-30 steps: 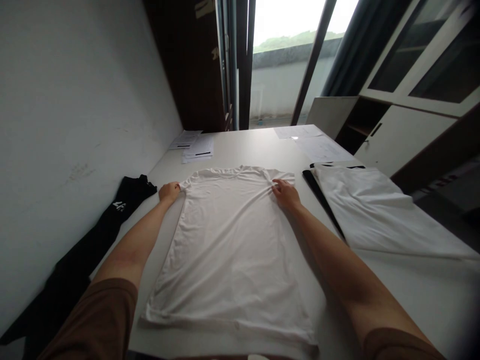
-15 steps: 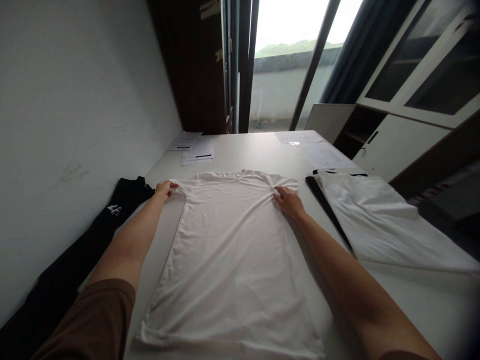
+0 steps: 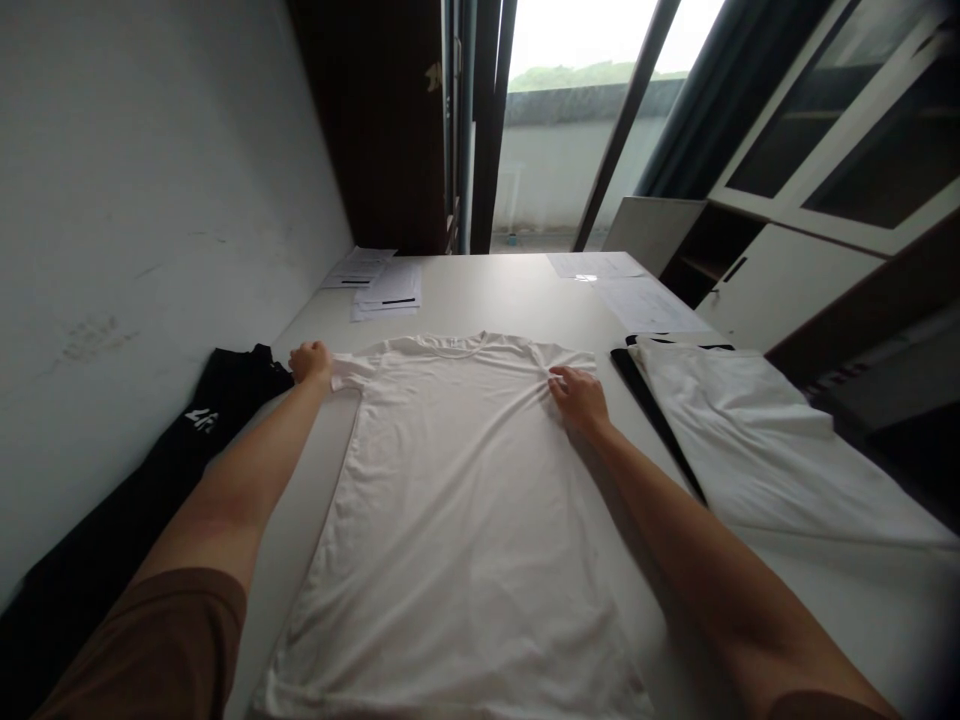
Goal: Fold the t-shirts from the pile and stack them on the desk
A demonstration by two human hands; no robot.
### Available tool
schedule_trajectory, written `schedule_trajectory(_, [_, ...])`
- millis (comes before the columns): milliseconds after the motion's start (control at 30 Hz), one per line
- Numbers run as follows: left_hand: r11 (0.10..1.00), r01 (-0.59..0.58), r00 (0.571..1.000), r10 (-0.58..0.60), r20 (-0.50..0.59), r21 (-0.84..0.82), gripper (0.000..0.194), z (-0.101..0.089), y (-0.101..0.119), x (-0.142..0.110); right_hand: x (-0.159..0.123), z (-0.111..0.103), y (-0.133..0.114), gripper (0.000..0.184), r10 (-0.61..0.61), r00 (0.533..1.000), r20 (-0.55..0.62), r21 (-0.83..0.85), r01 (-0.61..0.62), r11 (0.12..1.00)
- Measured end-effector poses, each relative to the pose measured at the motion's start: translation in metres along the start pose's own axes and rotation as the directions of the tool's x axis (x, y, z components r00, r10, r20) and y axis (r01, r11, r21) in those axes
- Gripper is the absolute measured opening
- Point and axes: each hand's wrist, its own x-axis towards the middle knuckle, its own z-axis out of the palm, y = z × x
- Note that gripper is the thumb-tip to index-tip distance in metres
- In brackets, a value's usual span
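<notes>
One white T-shirt (image 3: 450, 520) lies flat on one table (image 3: 480, 285), two hands working: left hand (image 3: 310, 362) curled at one sleeve (image 3: 352, 371), right hand (image 3: 580, 400) by the other; whether either grip pinches, can't tell!

The person wears a plain brown top with short sleeves. The left sleeve (image 3: 161, 645) is loose and wide, ending near the elbow in a straight hem with a fine line running alongside it, perhaps stitching. Of the right sleeve (image 3: 825, 708) only a thin strip shows at the bottom edge, in shadow; it seems to be the same brown. Both forearms (image 3: 705, 535) are bare and slim, narrowing to ungloved hands (image 3: 581, 400).
</notes>
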Motion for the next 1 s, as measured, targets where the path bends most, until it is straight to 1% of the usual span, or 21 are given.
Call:
schedule_trajectory(33, [0.999,-0.041,0.998,0.042,-0.046,0.021,0.045,0.005,0.005,-0.003,0.002,0.001,-0.003,0.032,-0.02,1.0,0.001,-0.002,0.02,1.0])
schedule_trajectory(67, [0.993,-0.108,0.991,0.111,-0.074,0.04,0.044,0.011,0.011,-0.007,0.006,0.003,-0.007,0.032,-0.048,0.999,0.012,0.002,0.048,0.999])
schedule_trajectory(100, [0.977,-0.204,0.975,0.209,-0.073,0.064,0.041,0.019,0.018,-0.012,0.01,0.006,-0.011,0.031,-0.077,0.997,0.031,0.009,0.077,0.997])
schedule_trajectory(133, [0.939,-0.331,0.942,0.335,-0.033,0.089,0.037,0.028,0.027,-0.019,0.015,0.009,-0.016,0.031,-0.103,0.993,0.054,0.017,0.102,0.995])
schedule_trajectory(167, [0.884,-0.457,0.889,0.456,0.037,0.101,0.033,0.037,0.036,-0.027,0.022,0.012,-0.02,0.031,-0.125,0.989,0.074,0.021,0.124,0.992])
schedule_trajectory(200, [0.82,-0.565,0.824,0.554,0.115,0.097,0.03,0.047,0.046,-0.035,0.029,0.016,-0.025,0.031,-0.144,0.986,0.088,0.02,0.143,0.989])
schedule_trajectory(233, [0.759,-0.646,0.759,0.627,0.177,0.081,0.03,0.057,0.056,-0.044,0.038,0.019,-0.031,0.031,-0.159,0.983,0.09,0.014,0.158,0.987])
schedule_trajectory(267, [0.705,-0.706,0.7,0.68,0.216,0.066,0.032,0.067,0.066,-0.051,0.046,0.022,-0.036,0.031,-0.172,0.982,0.083,0.005,0.173,0.985])
schedule_trajectory(300, [0.664,-0.746,0.656,0.715,0.244,0.06,0.035,0.076,0.077,-0.058,0.055,0.025,-0.042,0.031,-0.186,0.98,0.072,-0.003,0.187,0.982])
schedule_trajectory(333, [0.641,-0.765,0.633,0.728,0.265,0.065,0.038,0.084,0.086,-0.064,0.064,0.027,-0.048,0.031,-0.2,0.978,0.06,-0.008,0.2,0.98])
schedule_trajectory(367, [0.634,-0.769,0.627,0.726,0.284,0.077,0.04,0.091,0.095,-0.067,0.073,0.03,-0.054,0.032,-0.217,0.975,0.058,-0.006,0.217,0.976])
schedule_trajectory(433, [0.651,-0.751,0.647,0.693,0.318,0.11,0.042,0.104,0.11,-0.07,0.089,0.036,-0.064,0.034,-0.238,0.968,0.078,0.014,0.237,0.971])
schedule_trajectory(500, [0.669,-0.73,0.668,0.659,0.345,0.135,0.041,0.113,0.12,-0.069,0.1,0.045,-0.069,0.038,-0.242,0.961,0.137,0.041,0.238,0.97])
schedule_trajectory(567, [0.669,-0.729,0.668,0.647,0.368,0.147,0.043,0.122,0.125,-0.066,0.108,0.055,-0.07,0.044,-0.233,0.948,0.216,0.058,0.225,0.973])
schedule_trajectory(667, [0.652,-0.743,0.65,0.646,0.399,0.154,0.047,0.134,0.125,-0.062,0.114,0.069,-0.065,0.05,-0.214,0.933,0.289,0.057,0.207,0.977])
schedule_trajectory(767, [0.633,-0.757,0.628,0.634,0.452,0.164,0.055,0.147,0.122,-0.057,0.117,0.077,-0.06,0.052,-0.19,0.933,0.306,0.03,0.19,0.981])
schedule_trajectory(867, [0.638,-0.751,0.621,0.598,0.507,0.167,0.064,0.16,0.121,-0.049,0.121,0.08,-0.057,0.054,-0.164,0.933,0.321,-0.004,0.175,0.985])
schedule_trajectory(933, [0.643,-0.751,0.613,0.591,0.524,0.153,0.066,0.167,0.121,-0.043,0.124,0.08,-0.055,0.055,-0.149,0.93,0.337,-0.03,0.169,0.985])
schedule_trajectory(1000, [0.636,-0.76,0.597,0.601,0.531,0.134,0.066,0.172,0.122,-0.036,0.127,0.08,-0.053,0.057,-0.13,0.927,0.35,-0.058,0.16,0.985])
